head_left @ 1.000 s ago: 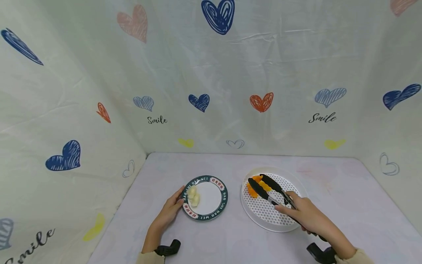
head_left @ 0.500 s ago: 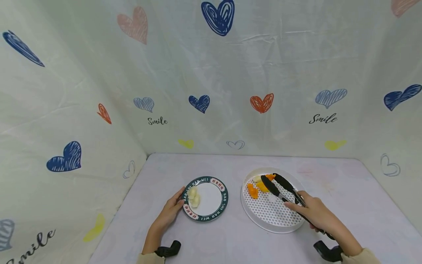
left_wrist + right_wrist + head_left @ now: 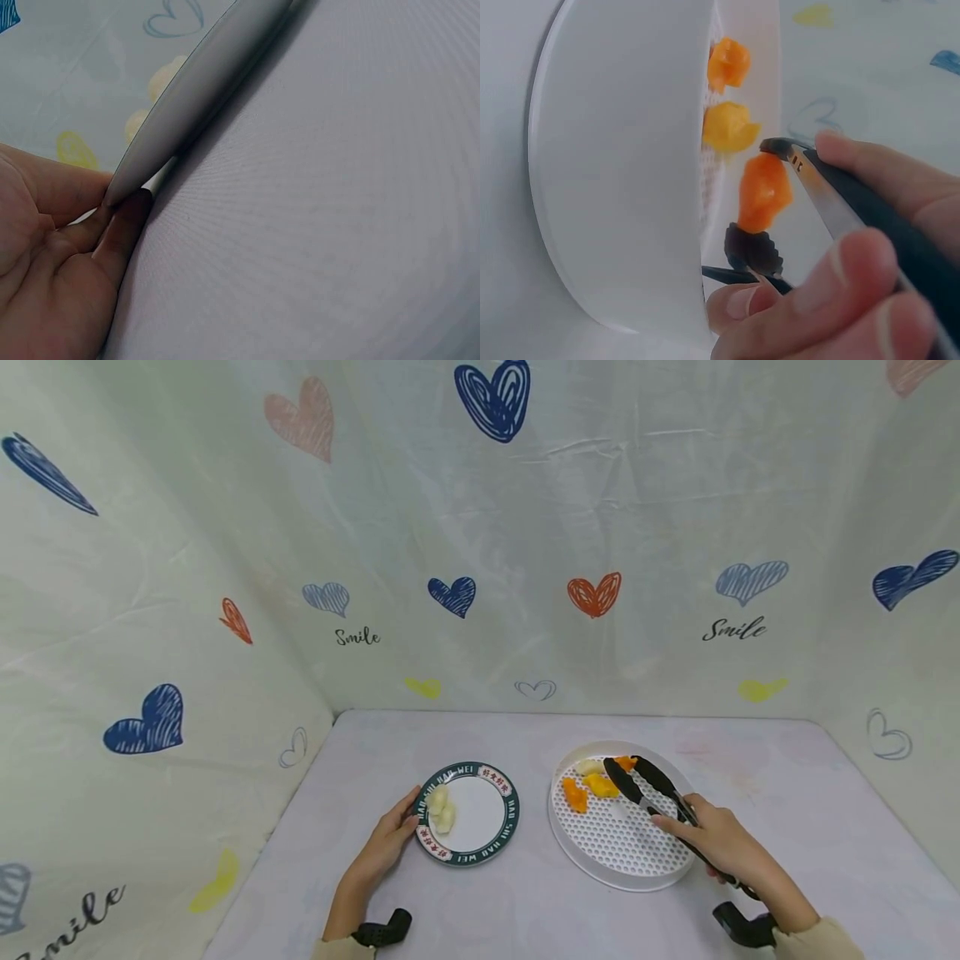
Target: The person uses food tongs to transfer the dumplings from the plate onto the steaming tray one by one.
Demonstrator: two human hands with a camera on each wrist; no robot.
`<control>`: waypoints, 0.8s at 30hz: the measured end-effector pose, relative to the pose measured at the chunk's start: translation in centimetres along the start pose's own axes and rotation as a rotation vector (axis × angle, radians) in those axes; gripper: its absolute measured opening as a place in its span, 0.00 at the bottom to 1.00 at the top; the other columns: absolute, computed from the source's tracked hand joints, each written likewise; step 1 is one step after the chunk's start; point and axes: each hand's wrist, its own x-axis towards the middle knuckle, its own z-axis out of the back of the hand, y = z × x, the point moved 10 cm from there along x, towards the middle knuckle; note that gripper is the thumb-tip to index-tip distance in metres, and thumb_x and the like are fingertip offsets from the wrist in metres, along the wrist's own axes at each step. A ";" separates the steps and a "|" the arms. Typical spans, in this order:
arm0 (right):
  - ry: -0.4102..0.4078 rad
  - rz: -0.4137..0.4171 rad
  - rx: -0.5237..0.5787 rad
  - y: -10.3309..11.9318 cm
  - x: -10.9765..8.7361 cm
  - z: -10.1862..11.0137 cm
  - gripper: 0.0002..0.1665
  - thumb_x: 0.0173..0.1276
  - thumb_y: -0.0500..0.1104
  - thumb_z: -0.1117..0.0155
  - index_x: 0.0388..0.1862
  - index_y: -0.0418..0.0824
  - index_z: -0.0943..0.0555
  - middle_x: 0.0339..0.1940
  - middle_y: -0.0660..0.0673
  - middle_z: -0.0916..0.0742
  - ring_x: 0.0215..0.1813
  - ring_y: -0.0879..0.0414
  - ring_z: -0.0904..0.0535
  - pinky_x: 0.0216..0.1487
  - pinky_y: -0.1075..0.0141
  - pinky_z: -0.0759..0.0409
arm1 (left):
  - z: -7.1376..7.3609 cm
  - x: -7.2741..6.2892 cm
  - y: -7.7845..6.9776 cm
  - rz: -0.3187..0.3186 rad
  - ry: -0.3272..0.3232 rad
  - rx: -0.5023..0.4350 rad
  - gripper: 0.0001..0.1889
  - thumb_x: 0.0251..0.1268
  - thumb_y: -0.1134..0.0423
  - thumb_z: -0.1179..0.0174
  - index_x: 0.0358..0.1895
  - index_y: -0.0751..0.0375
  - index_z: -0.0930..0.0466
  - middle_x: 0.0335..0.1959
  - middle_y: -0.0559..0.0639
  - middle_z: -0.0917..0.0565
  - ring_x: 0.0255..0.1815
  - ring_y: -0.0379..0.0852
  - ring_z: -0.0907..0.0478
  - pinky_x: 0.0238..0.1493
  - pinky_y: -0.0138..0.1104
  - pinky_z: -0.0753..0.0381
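Note:
My left hand (image 3: 386, 843) grips the left rim of a round plate (image 3: 480, 814) with a green lettered border, thumb on top and fingers underneath. Pale yellow pieces (image 3: 442, 810) lie at the plate's left side. Black-tipped tongs (image 3: 658, 779) are in my right hand (image 3: 716, 843), over a round white tray (image 3: 622, 856) with a perforated floor. In the right wrist view, an orange piece (image 3: 765, 191) sits between the tongs' tips. Beside it on the tray lie a yellow piece (image 3: 602, 786), another orange piece (image 3: 575, 796) and a pale piece (image 3: 590, 767).
Both plate and tray stand on a white-covered table (image 3: 525, 910), with a gap between them. A curtain (image 3: 525, 527) printed with hearts hangs behind the table and at its sides. Black wrist cameras (image 3: 382, 928) are worn on both wrists.
My right hand has moved the tongs to the right across the tray, uncovering the pale and yellow pieces. An orange piece shifted right with the tips. My left hand stays at the plate.

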 end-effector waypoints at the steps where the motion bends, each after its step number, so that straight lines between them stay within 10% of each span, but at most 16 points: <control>1: 0.000 0.001 -0.002 0.0 0.0 0.0 0.58 0.70 0.63 0.39 0.71 0.17 0.49 0.22 0.39 0.23 0.10 0.58 0.34 0.13 0.67 0.29 | 0.0 0.0 0.0 -0.004 0.000 -0.002 0.28 0.78 0.69 0.53 0.77 0.66 0.44 0.79 0.60 0.45 0.79 0.59 0.54 0.76 0.52 0.53; 24: 0.002 0.027 -0.055 0.6 0.8 0.5 0.58 0.70 0.62 0.38 0.68 0.13 0.48 0.19 0.41 0.25 0.10 0.58 0.33 0.13 0.68 0.30 | 0.1 -0.4 -0.7 -0.033 -0.014 -0.005 0.27 0.77 0.70 0.52 0.76 0.69 0.43 0.77 0.64 0.43 0.79 0.62 0.52 0.76 0.54 0.52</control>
